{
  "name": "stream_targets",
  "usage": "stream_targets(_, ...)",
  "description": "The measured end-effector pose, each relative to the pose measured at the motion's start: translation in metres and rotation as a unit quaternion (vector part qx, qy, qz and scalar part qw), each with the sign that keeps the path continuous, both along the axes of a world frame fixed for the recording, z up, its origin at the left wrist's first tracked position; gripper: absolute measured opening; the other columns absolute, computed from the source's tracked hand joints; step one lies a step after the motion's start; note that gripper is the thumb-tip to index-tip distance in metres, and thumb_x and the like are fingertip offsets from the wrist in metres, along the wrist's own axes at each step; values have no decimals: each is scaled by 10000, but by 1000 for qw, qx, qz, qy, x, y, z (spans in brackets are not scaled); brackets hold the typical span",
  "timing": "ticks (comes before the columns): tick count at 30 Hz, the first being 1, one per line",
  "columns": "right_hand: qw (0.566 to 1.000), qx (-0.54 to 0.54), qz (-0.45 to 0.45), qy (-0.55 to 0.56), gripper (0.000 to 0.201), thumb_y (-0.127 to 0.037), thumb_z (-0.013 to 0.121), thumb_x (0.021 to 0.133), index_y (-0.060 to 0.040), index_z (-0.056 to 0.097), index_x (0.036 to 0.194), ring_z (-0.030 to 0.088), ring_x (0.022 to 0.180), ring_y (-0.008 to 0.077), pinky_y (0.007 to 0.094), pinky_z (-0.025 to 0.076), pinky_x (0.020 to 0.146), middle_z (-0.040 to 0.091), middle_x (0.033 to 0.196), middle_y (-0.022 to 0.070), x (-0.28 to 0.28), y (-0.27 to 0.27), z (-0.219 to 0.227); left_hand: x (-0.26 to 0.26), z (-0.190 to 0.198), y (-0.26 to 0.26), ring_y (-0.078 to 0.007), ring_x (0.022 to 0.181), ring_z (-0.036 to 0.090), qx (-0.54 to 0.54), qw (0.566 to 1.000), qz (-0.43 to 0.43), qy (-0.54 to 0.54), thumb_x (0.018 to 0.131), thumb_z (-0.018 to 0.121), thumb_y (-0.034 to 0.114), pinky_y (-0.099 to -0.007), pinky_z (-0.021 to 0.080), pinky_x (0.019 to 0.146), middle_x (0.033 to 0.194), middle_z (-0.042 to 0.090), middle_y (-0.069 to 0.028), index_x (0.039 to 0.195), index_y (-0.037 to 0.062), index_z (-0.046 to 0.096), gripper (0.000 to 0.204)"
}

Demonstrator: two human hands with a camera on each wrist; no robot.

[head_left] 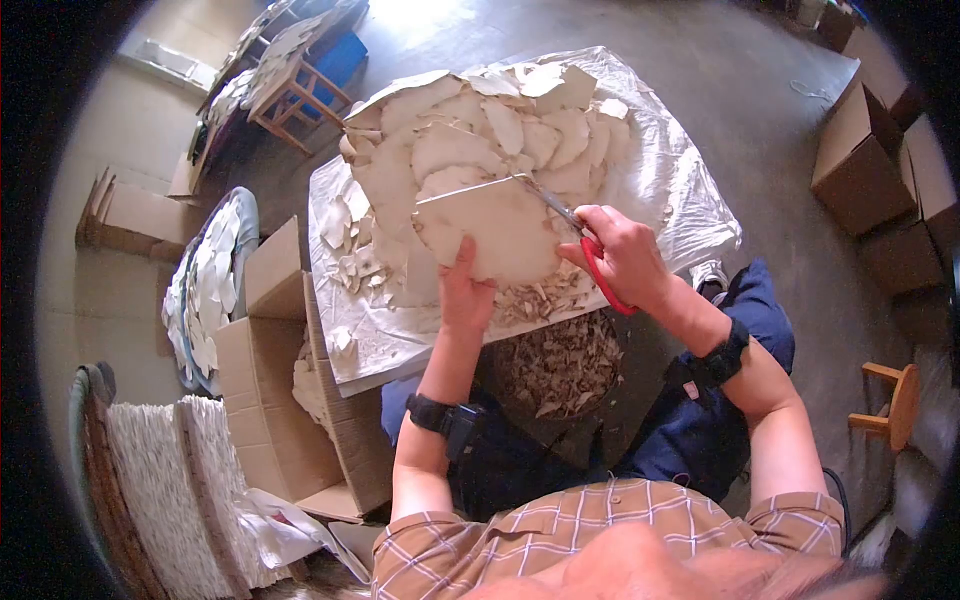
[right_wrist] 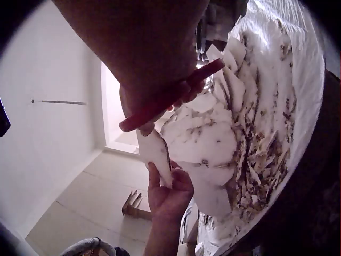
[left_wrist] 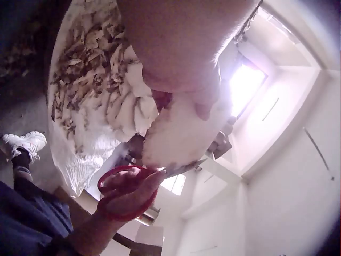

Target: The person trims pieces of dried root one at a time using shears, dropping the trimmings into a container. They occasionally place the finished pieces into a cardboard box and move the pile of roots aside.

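Observation:
A pale, flat, brittle-looking sheet with brownish edges (head_left: 505,235) is held over the table by my left hand (head_left: 466,292), thumb on its upper face and fingers beneath. My right hand (head_left: 628,255) grips red-handled scissors (head_left: 598,268), its fingers around the loops. In the head view the blades (head_left: 552,198) point up and left, along the sheet's far right corner. The left wrist view shows the scissors' red loops (left_wrist: 100,193) and the blades at the sheet's edge. Behind the sheet rises a pile of similar pale pieces (head_left: 455,145).
White sheeting (head_left: 680,190) covers the table. Brown-edged trimmings (head_left: 545,300) lie along its near edge, above a round container of scraps (head_left: 560,370). An opened cardboard box (head_left: 265,400) stands left, near a rack of pale pieces (head_left: 215,280). Boxes (head_left: 855,160) and a wooden stool (head_left: 900,405) are right.

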State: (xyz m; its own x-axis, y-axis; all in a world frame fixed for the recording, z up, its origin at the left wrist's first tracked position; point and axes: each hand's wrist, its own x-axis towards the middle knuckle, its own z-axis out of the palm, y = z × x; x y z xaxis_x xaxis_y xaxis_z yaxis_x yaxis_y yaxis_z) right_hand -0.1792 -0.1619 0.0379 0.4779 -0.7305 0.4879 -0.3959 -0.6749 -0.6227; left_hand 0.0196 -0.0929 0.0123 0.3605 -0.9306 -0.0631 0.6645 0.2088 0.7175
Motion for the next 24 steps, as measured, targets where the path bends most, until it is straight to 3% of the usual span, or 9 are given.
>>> stream_targets(4, 1000, 23, 12, 11, 381, -369, 621, 759, -40, 518, 923, 583, 682, 357, 420, 461, 558, 575, 769, 193, 1, -1, -3, 6, -8, 1, -208, 1068, 504, 4, 1000, 1, -5, 846, 556, 128, -358, 444, 883, 1176, 504, -60, 1231, 83, 400, 418)
stream_targets(6, 1000, 14, 10, 3, 383, -345, 640, 764, -16, 520, 919, 552, 601, 339, 371, 436, 533, 536, 661, 166, 3, -3, -11, 10, -12, 0, -240, 1103, 474, 22, 999, -1, -23, 857, 549, 211, -417, 401, 929, 1207, 479, -72, 1261, 70, 359, 468)
stream_targets(9, 999, 33, 11, -8, 371, -337, 639, 769, -15, 520, 909, 555, 597, 335, 366, 432, 525, 538, 652, 167, 6, -3, -17, 12, -11, 1, -218, 1095, 480, 25, 1000, -8, 17, 852, 544, 121, -374, 418, 914, 1196, 488, -69, 1245, 74, 385, 426)
stream_targets(13, 998, 47, 10, -30, 366, -339, 632, 775, -14, 520, 903, 556, 586, 330, 361, 431, 522, 540, 639, 163, 9, -4, -20, 11, -11, -2, -212, 1087, 487, 32, 999, 3, 9, 855, 546, 145, -368, 425, 907, 1192, 493, -64, 1240, 77, 392, 420)
stream_targets(15, 997, 71, -12, -34, 401, -407, 604, 770, -47, 515, 922, 580, 662, 364, 417, 455, 552, 573, 692, 194, 10, -6, -21, 13, -8, -3, -205, 1085, 491, 30, 999, -9, 38, 848, 560, 169, -358, 432, 896, 1186, 499, -55, 1229, 79, 403, 421)
stream_targets(22, 999, 33, -12, 40, 450, -459, 593, 760, -61, 511, 954, 587, 675, 344, 409, 463, 566, 572, 799, 159, 2, 1, -10, 26, 8, -6, -196, 992, 553, 21, 992, 79, 91, 826, 592, 161, -306, 491, 787, 1118, 546, -48, 1188, 65, 445, 402)
stream_targets(24, 999, 20, -32, 4, 447, -447, 607, 753, -62, 513, 959, 586, 674, 336, 402, 465, 570, 570, 799, 154, 1, -3, -7, 25, 17, -2, -163, 901, 588, 45, 995, 59, -63, 793, 626, 98, -273, 501, 735, 1017, 595, -58, 1109, 36, 523, 338)
